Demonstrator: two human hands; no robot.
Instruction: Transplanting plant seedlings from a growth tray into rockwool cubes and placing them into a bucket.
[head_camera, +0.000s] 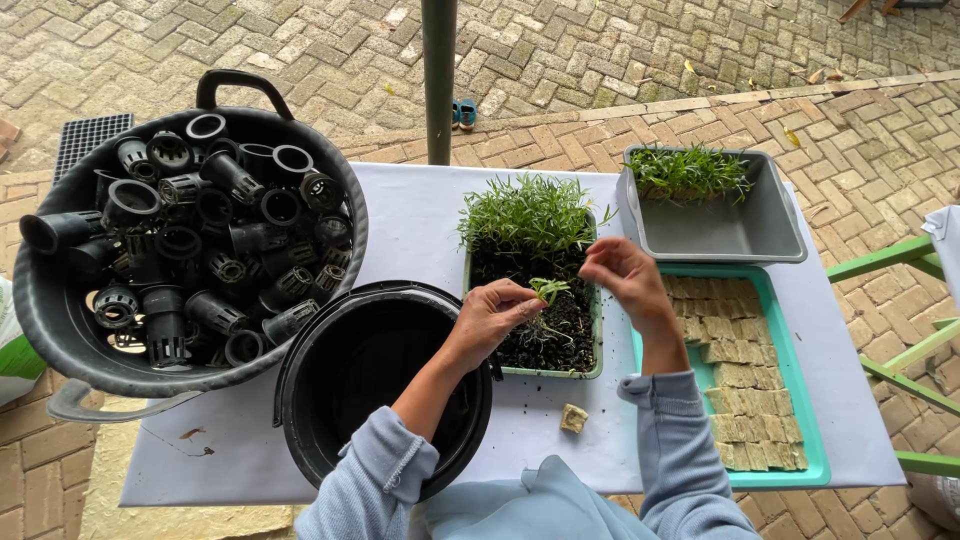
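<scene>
Over the green seedling tray (598, 372), the left hand (490, 318) pinches 1 small seedling (548, 290) between its fingertips, lifted clear of the soil.
Beside it the right hand (625, 272) hovers with fingers loosely curled, gripping nothing; an empty black bucket (330, 400) sits under the left forearm, and a teal tray of sponge cubes (790, 400) lies right.

We find open room on the white table (420, 215) behind the black bucket (375, 385), and also on the near strip around the small cube (573, 418). On the left the big tub (60, 320) full of black net pots (215, 240) closes the way, and the green post (438, 80) stands at the far edge. On the right the grey bin (720, 230) and the teal tray (795, 380) fill the table, touching the seedling tray (550, 372), so we can pass there only from above.
</scene>
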